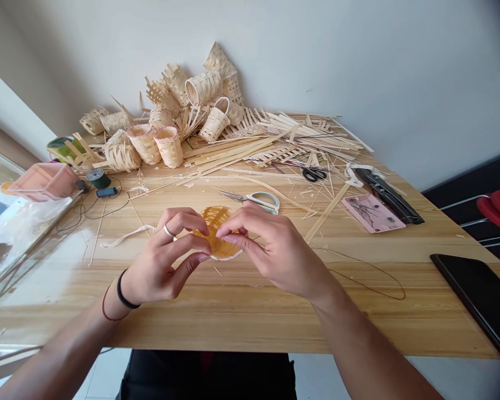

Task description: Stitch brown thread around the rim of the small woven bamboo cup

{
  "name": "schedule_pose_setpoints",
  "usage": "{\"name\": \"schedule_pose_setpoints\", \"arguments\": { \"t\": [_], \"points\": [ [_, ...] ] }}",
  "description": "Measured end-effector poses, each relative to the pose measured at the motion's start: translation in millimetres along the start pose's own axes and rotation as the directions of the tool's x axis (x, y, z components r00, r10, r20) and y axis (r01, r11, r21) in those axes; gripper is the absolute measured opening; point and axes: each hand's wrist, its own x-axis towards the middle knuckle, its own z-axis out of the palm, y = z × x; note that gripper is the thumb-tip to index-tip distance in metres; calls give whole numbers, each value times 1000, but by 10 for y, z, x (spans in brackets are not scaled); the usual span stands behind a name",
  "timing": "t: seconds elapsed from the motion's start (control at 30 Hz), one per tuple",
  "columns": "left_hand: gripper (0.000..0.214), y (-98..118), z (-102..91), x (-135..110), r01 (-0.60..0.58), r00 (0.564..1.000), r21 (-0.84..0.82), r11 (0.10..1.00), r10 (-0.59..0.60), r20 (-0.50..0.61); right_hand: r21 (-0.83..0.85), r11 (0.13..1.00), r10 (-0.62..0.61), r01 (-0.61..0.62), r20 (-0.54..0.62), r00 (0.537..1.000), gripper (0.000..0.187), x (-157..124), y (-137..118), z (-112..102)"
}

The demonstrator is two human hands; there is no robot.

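A small woven basket of orange-brown strips, open mouth toward me with a pale rim, sits between both hands above the wooden table. My left hand, with a ring and dark wristbands, pinches the basket's left rim. My right hand grips its right rim with curled fingers. Both hands are closed on it.
White-handled scissors lie just behind the basket. A heap of pale woven baskets and loose strips fills the back. Thread spools and a pink tub sit left; a pink tray, black tool and dark tablet right.
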Motion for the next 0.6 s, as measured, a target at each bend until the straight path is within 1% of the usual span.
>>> {"name": "schedule_pose_setpoints", "arguments": {
  "t": [0.33, 0.6],
  "points": [
    [9, -9, -8, 21, -1, 1000, 5, 1000, 1, -12, 19, 998, 51, -51, -1, 999, 18, -6, 21, -21],
    [10, -8, -17, 16, -1, 1000, 8, 1000, 1, -5, 21, 998, 58, -58, 4, 998, 19, -9, 22, -21]
  ]
}}
